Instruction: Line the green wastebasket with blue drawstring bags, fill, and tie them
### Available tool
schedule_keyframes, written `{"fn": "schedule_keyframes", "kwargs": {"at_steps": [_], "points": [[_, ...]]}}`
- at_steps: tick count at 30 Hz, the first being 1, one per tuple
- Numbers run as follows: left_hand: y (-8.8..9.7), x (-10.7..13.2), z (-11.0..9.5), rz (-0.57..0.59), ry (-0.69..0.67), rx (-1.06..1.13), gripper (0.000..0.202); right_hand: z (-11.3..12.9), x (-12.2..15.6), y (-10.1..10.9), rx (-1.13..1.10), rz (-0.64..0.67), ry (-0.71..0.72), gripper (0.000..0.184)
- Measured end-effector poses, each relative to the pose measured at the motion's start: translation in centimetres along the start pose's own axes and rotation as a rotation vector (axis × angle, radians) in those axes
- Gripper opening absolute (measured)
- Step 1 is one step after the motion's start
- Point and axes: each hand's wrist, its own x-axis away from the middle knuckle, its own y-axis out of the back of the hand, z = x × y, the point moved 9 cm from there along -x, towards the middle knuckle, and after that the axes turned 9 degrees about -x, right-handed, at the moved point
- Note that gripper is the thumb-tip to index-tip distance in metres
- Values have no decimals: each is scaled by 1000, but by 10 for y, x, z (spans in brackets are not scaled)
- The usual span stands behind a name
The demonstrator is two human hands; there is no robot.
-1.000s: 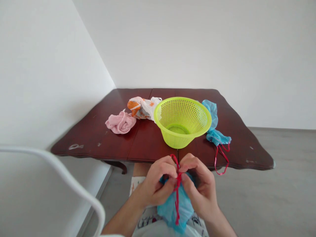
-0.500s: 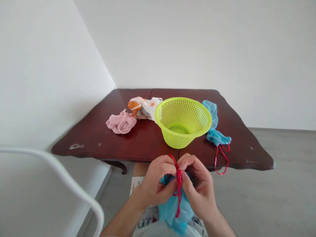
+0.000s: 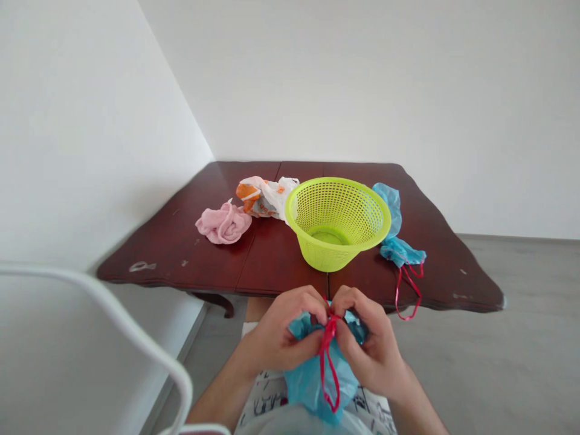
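A blue plastic drawstring bag [image 3: 312,380] rests over my lap, its gathered neck between my hands. The red drawstring [image 3: 327,347] is bunched at the neck, with a loop hanging down the front. My left hand [image 3: 292,329] pinches the string from the left, thumb and fingertips pressed in at the knot-like bunch. From the other side my right hand [image 3: 369,338] pinches the same red string, its fingertips almost touching those of the left. The exact crossing of the strands is hidden by the fingers.
On the dark wooden table [image 3: 272,260] stands a lime-green plastic basket [image 3: 324,257]. Left of it lie a white-and-orange plastic bag [image 3: 267,196] and a pink cloth [image 3: 224,223]. Another blue bag [image 3: 399,248] lies right, its red string over the edge. A white cable [image 3: 131,332] crosses lower left.
Both hands have shifted, the fingertips now pinching closer in on the string. The upper red loop has shrunk, the hanging loop has spread wider, and more of the blue bag's mouth shows.
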Motion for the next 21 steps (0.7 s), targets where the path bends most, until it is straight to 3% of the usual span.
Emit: {"fn": "schedule_keyframes", "kwargs": {"at_steps": [4,10,16,21], "points": [[-3,0,-5,23,-42,18,13,2,0,-2,-28,-16,26,14],[-9,-5,-13,9,-91,23,11,-33,7,7,-385,-416,-181,24],[-1,2,-10,-67,-73,60,4,-57,10,25,-560,-644,-330,20],[11,25,11,-187,29,224,7,-68,11,49,-746,-784,-372,36]]}}
